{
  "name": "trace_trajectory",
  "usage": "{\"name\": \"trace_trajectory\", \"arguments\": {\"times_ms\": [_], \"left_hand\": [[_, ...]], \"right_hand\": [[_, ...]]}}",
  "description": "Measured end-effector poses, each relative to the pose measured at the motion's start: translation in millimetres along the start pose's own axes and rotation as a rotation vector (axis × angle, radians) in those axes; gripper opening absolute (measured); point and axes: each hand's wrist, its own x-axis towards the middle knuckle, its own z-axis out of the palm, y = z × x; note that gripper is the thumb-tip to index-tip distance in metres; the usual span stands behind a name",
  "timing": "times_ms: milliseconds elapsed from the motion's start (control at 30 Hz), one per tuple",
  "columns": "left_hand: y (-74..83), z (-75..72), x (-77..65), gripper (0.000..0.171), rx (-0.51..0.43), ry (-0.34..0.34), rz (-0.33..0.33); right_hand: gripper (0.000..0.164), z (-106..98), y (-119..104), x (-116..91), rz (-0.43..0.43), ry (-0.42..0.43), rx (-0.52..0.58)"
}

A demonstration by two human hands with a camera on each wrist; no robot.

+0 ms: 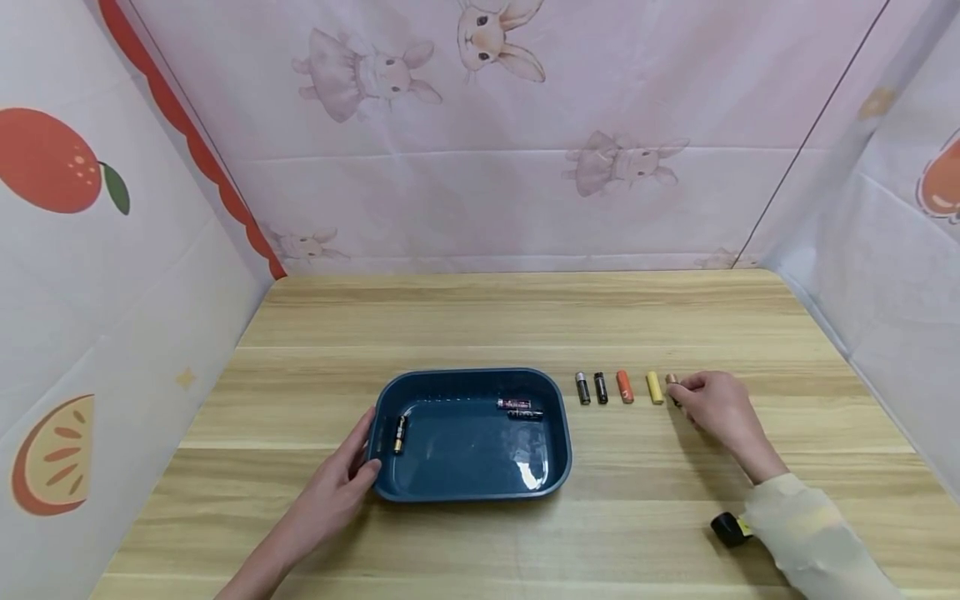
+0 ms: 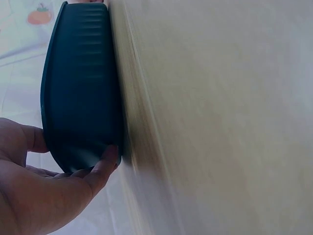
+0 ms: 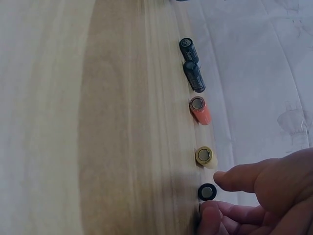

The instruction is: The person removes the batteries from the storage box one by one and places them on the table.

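At the left end of a dark blue plastic tray (image 1: 472,498), my left hand (image 1: 330,492) grips the wall. In the left wrist view its thumb lies by the rim and a finger (image 2: 105,164) reaches down near the base. Inside the tray lie a black-and-gold battery (image 1: 400,435) on the left and two dark batteries (image 1: 514,404) on the right. My right hand (image 1: 720,408) pinches a black battery with a copper end (image 1: 672,380), last in a row on the table. In the right wrist view its round end (image 3: 207,192) shows between the fingers.
Left of the right hand, the row continues with a yellow battery (image 1: 655,388), an orange battery (image 1: 625,387) and two black batteries (image 1: 601,388). A black object (image 1: 727,530) sits by the right sleeve. Printed cloth walls (image 1: 480,208) border the wooden table (image 1: 525,321).
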Motion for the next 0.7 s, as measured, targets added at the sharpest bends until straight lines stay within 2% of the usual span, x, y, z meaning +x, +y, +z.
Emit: {"name": "trace_trajectory", "arguments": {"times_ms": [200,533,700], "left_hand": [[-1.4,0.6,0.8,0.068,-0.001,0.001,-0.012],[0.8,-1.4,-0.3,0.068,0.006,0.003,-0.009],[1.1,-1.1,-0.6,0.067,-0.001,0.004,-0.003]], "right_hand": [[0.044,-0.4,-0.7,-0.9,0.023,-0.009,-0.006],[0.057,-7.1,0.4,-4.1,0.01,-0.001,-0.037],[0.06,-17.9,-13.6,-8.3,-0.053,0.045,-0.006]]}}
